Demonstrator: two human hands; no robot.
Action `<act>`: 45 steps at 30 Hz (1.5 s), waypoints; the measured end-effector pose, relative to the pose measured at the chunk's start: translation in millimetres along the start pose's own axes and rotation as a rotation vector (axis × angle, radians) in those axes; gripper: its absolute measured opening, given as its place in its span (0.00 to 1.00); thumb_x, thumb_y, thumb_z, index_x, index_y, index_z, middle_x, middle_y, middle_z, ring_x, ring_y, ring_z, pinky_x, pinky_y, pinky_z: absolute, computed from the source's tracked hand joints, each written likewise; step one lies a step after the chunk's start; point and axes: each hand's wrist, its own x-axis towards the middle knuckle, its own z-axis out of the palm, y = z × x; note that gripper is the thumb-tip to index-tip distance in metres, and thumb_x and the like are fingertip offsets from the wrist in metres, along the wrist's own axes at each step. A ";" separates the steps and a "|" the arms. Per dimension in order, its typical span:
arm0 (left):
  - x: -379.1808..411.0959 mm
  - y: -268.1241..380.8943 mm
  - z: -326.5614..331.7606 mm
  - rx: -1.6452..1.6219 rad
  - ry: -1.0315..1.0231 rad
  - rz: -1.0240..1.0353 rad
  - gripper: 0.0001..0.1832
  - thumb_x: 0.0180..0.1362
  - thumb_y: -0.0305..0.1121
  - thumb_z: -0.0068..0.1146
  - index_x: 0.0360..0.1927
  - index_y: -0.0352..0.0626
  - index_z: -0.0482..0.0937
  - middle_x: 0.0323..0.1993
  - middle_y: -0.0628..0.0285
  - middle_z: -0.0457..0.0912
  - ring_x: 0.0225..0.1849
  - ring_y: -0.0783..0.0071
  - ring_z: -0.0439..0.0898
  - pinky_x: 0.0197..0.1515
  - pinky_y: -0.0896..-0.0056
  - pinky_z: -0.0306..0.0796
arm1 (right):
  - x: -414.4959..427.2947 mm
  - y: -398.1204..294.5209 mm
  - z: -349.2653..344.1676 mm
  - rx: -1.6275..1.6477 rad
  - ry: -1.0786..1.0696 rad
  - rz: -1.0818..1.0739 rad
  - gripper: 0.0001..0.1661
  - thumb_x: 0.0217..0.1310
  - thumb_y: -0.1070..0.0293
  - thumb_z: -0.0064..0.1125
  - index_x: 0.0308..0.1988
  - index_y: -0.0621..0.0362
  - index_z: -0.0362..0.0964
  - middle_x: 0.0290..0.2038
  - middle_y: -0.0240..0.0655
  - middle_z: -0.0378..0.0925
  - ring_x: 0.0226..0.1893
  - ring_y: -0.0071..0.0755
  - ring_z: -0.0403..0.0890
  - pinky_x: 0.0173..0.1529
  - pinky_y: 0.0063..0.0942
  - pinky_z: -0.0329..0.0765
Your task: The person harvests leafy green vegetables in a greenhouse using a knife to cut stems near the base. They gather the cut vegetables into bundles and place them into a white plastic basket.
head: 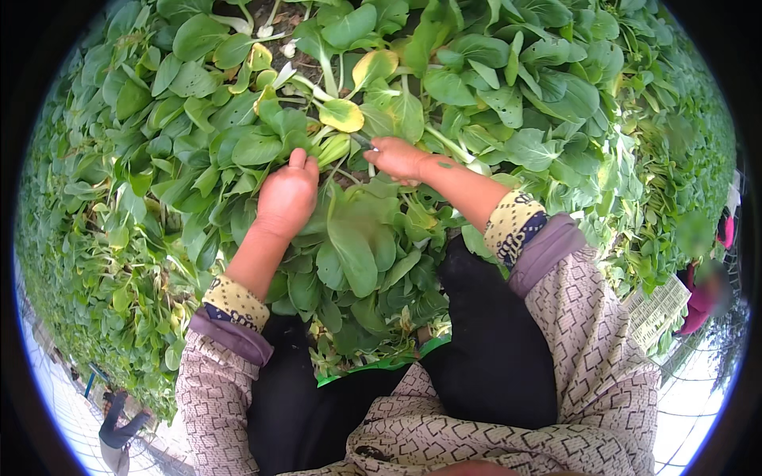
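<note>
My left hand (pixel 289 193) grips a bok choy plant (pixel 333 149) by its leaves, just above the pale green stalks. The plant lies tilted, its stalk end towards my right hand (pixel 396 159). That hand is closed around a small knife (pixel 361 141), whose grey blade points left at the stalks; most of the handle is hidden in my fist. A yellowing leaf (pixel 342 115) hangs right above the stalks, and another yellow-edged leaf (pixel 374 67) is farther up. Large loose-looking green leaves (pixel 354 250) spread below my hands, between my knees.
Dense bok choy rows (pixel 536 77) surround me. Pale cut stalk pieces (pixel 289 47) lie on bare soil at the top. Green plastic sheeting (pixel 369 364) shows between my legs. At right stands a light slatted crate (pixel 658 312) beside another person (pixel 702 303); someone's legs (pixel 122 422) appear lower left.
</note>
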 end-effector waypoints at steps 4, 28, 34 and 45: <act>-1.2 -1.7 1.4 0.023 0.038 0.027 0.06 0.49 0.25 0.51 0.33 0.40 0.71 0.33 0.56 0.71 0.21 0.63 0.79 0.24 0.65 0.75 | 50.8 17.7 9.1 -0.231 0.077 -0.203 0.18 0.63 0.62 0.43 0.40 0.68 0.69 0.22 0.43 0.75 0.16 0.41 0.75 0.23 0.39 0.74; -17.2 -16.9 1.9 0.022 0.059 0.052 0.08 0.47 0.26 0.52 0.34 0.40 0.73 0.32 0.57 0.72 0.21 0.64 0.78 0.23 0.65 0.74 | -5.8 -5.2 22.2 -0.292 -0.022 -0.041 0.20 0.63 0.63 0.40 0.44 0.71 0.67 0.31 0.53 0.77 0.16 0.44 0.76 0.22 0.41 0.74; -16.8 -15.2 -9.4 -0.285 0.302 -0.022 0.08 0.49 0.27 0.56 0.34 0.42 0.77 0.32 0.61 0.75 0.20 0.61 0.78 0.25 0.65 0.75 | -4.4 37.0 21.3 -0.237 0.283 -0.252 0.19 0.63 0.61 0.46 0.43 0.67 0.70 0.32 0.48 0.79 0.19 0.47 0.79 0.28 0.38 0.77; -37.3 37.1 -70.8 -1.175 0.452 -0.239 0.12 0.53 0.18 0.59 0.42 0.38 0.80 0.36 0.65 0.76 0.20 0.87 0.72 0.22 0.86 0.67 | -85.7 -37.6 -10.5 0.965 -0.014 -0.511 0.31 0.52 0.69 0.67 0.54 0.58 0.62 0.23 0.26 0.67 0.12 0.16 0.65 0.15 0.16 0.64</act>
